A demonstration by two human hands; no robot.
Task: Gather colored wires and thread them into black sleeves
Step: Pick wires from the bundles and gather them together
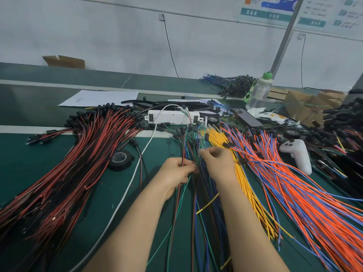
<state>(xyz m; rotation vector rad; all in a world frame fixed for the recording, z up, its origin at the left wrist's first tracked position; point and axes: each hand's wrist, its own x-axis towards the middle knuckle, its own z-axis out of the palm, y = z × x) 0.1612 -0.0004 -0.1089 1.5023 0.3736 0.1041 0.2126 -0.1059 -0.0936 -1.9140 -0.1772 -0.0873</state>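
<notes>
Where my hands meet: over the mixed bundle of wires (198, 213) (green, blue, brown, plus one stray yellow strand), which runs from the near edge up the middle of the green table (163, 150).
Left hand (176, 171): fingers curled, thumb pressing a few thin wires, red and green among them, against my fingers. The strands rise above my fist and trail out below it.
Right hand (218, 163): fingers curled as well, the tips pinching thin green strands at the top of the same bundle, just beside the other hand.
Yellow wires (253, 195): a long fan just right of my right wrist.
Orange and blue wires (304, 193): a wide spread further right, reaching the table's right edge.
Red and black wires (78, 163): a big heap on the left, with black caps at the far ends.
Black tubes (172, 104): lying beyond the power strip, well apart from my hands. I cannot tell whether any wire is inside one.
Tape roll (120, 159): black, flat on the table between the red heap and my left arm.
Power strip (170, 116): white, across the far middle. Its white cable (125, 193) curves toward me past my left arm.
Far right: a phone (247, 116), a clear bottle (259, 91) with a green cap, and a white controller (298, 154) beside the orange wires.
</notes>
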